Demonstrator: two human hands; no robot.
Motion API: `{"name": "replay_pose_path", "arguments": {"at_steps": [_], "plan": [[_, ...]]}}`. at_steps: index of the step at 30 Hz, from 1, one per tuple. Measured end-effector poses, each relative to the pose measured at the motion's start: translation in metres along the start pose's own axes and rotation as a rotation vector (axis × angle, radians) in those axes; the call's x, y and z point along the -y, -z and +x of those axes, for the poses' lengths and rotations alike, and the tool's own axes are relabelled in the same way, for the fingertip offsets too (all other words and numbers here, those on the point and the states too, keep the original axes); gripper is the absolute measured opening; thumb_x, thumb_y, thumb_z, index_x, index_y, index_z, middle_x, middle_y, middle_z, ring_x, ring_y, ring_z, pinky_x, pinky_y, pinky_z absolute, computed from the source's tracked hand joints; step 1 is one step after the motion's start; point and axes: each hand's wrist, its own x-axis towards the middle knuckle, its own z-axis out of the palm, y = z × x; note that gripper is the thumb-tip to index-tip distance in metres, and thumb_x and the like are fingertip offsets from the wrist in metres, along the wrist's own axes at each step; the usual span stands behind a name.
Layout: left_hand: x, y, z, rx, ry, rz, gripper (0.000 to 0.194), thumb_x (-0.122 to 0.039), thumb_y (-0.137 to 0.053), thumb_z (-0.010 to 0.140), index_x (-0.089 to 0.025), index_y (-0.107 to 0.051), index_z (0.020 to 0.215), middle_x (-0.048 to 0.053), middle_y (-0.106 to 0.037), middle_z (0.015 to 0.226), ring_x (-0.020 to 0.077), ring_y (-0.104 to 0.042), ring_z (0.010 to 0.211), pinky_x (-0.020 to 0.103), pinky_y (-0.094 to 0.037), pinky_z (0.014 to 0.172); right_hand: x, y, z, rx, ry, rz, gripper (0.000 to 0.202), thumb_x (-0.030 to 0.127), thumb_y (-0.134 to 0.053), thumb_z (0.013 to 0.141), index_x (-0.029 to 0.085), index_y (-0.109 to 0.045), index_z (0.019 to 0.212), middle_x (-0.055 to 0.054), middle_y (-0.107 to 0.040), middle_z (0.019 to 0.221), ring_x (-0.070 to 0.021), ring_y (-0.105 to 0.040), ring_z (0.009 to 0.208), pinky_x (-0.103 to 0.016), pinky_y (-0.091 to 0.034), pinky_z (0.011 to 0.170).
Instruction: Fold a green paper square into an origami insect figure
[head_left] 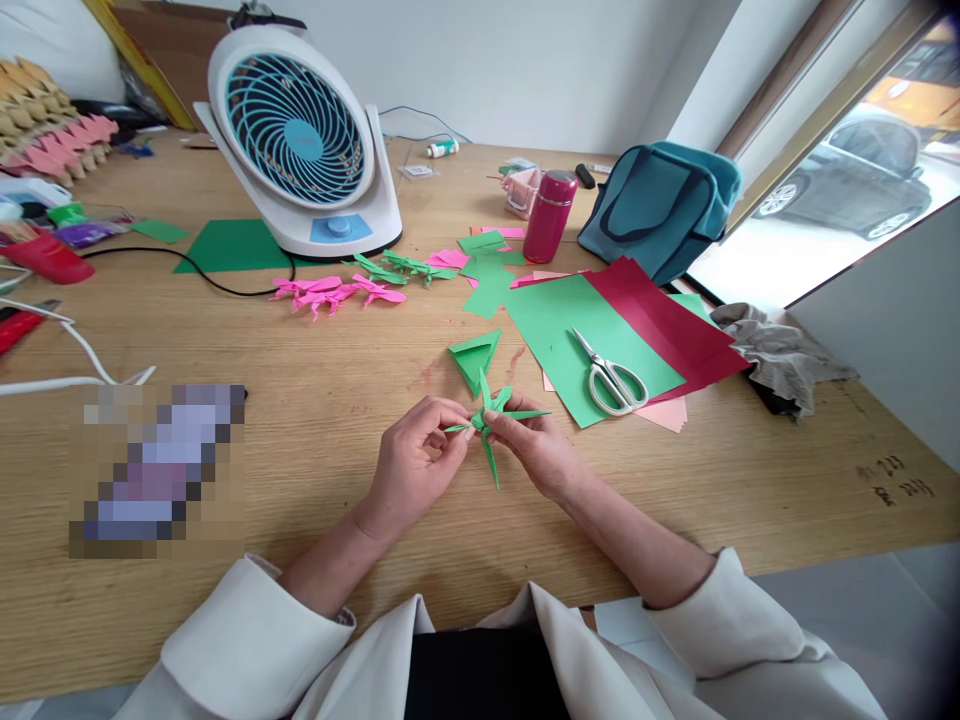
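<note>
Between my hands, above the table's near part, is a green folded paper figure (491,415) with several thin pointed arms. My left hand (424,450) pinches the tip of its left arm between thumb and fingers. My right hand (536,445) grips the figure's middle, thumb on top, its other fingers partly hidden behind the paper. Just beyond lies a green folded triangle (476,358). White-handled scissors (611,375) rest on a green sheet (555,330) to the right, over dark red sheets (667,330). Pink folded figures (322,293) and green ones (405,268) lie farther back.
A white fan (300,140) stands at the back left, its black cable (225,290) running left. A pink bottle (550,218) and a teal bag (664,210) stand at the back right. A blurred-out object (157,470) lies left; a grey cloth (780,350) lies right.
</note>
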Motion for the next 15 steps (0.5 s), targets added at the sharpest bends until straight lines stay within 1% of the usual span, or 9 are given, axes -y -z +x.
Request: {"name": "replay_pose_path", "arguments": {"at_steps": [2,5,9,15], "plan": [[-0.0014,-0.0027,-0.0009,-0.021,0.108,-0.100,0.005,-0.019,-0.063,0.088,-0.018,-0.062,0.083,0.003,-0.068,0.090,0.0122,-0.067,0.076,0.017,-0.054,0.055,0.0000,-0.0005,-0.0006,0.003,0.019,-0.032,0.037,0.052,-0.087,0.065,0.022,-0.067,0.075,0.002,-0.065,0.075,-0.0127,-0.057,0.069,-0.029,-0.047,0.075],[-0.0021,-0.0048,-0.0019,-0.035,0.221,-0.208,0.005,-0.022,-0.063,0.087,-0.018,-0.062,0.084,0.001,-0.068,0.085,0.0100,-0.064,0.064,0.018,-0.054,0.052,0.0005,-0.0015,-0.0011,0.008,0.033,-0.055,0.038,0.053,-0.086,0.067,0.022,-0.066,0.075,0.002,-0.064,0.075,-0.0128,-0.057,0.069,-0.029,-0.047,0.074],[-0.0032,-0.0054,-0.0015,-0.040,0.320,-0.282,0.010,-0.026,-0.064,0.086,-0.019,-0.059,0.082,-0.002,-0.065,0.072,0.0088,-0.061,0.053,0.019,-0.054,0.050,0.0013,-0.0027,-0.0013,0.014,0.039,-0.077,0.037,0.052,-0.085,0.068,0.022,-0.064,0.075,0.002,-0.063,0.075,-0.0132,-0.057,0.070,-0.030,-0.048,0.075],[-0.0021,-0.0084,0.0002,-0.054,0.415,-0.372,0.014,-0.028,-0.067,0.082,-0.019,-0.056,0.080,-0.004,-0.061,0.064,0.0091,-0.059,0.052,0.019,-0.053,0.049,0.0029,-0.0034,-0.0008,0.016,0.073,-0.132,0.040,0.055,-0.083,0.069,0.022,-0.062,0.073,0.002,-0.061,0.073,-0.0138,-0.057,0.070,-0.029,-0.047,0.071]]}}
